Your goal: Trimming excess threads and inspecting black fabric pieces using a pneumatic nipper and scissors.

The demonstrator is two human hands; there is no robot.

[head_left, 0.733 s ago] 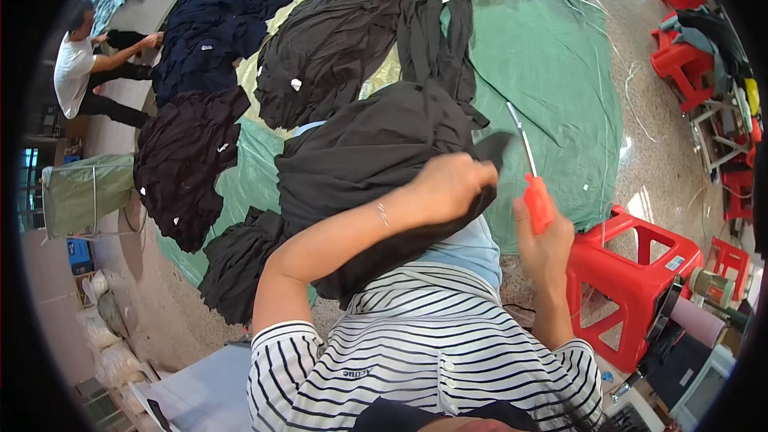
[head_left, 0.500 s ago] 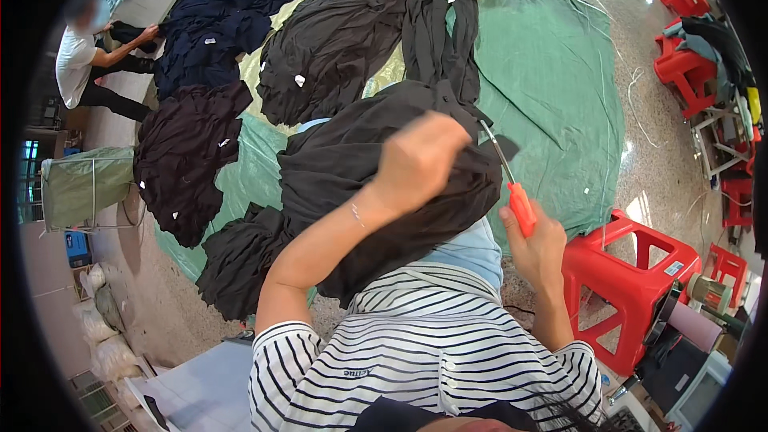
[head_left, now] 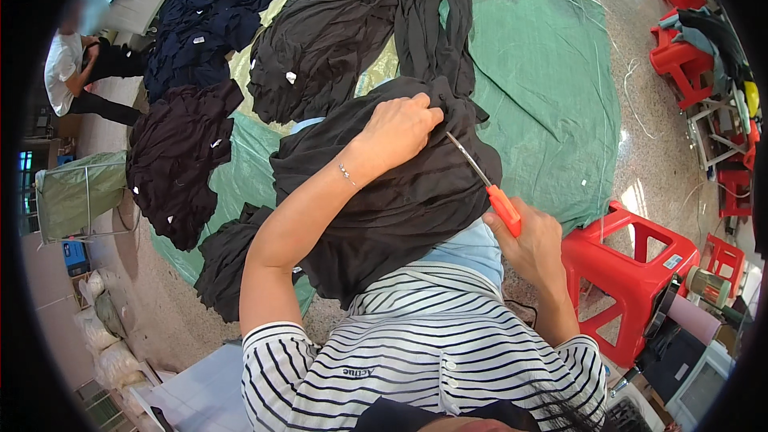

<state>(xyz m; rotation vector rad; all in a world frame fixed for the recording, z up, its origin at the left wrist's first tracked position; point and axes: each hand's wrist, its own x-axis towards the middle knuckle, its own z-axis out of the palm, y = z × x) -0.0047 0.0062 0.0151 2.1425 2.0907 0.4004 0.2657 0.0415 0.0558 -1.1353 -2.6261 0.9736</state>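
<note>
A black garment lies spread across my lap. My left hand is closed on its fabric near the far edge. In my right hand is a tool with an orange handle and a long, thin metal shaft. The shaft slants to the far left over the cloth, with its tip close to the left hand's fingers. What kind of tool it is I cannot make out. Fingers wrap round the handle's near end. Whether the tip touches the cloth is unclear.
Piles of black garments, dark navy ones and dark maroon ones lie ahead and left. Green sheeting covers the floor ahead right. A red stool stands beside me. A person handles dark cloth at far left.
My left hand has come down onto the cloth and gripped it. The orange-handled tool has shifted left and nearer, tilting further toward that hand. The person at left has moved their arms.
</note>
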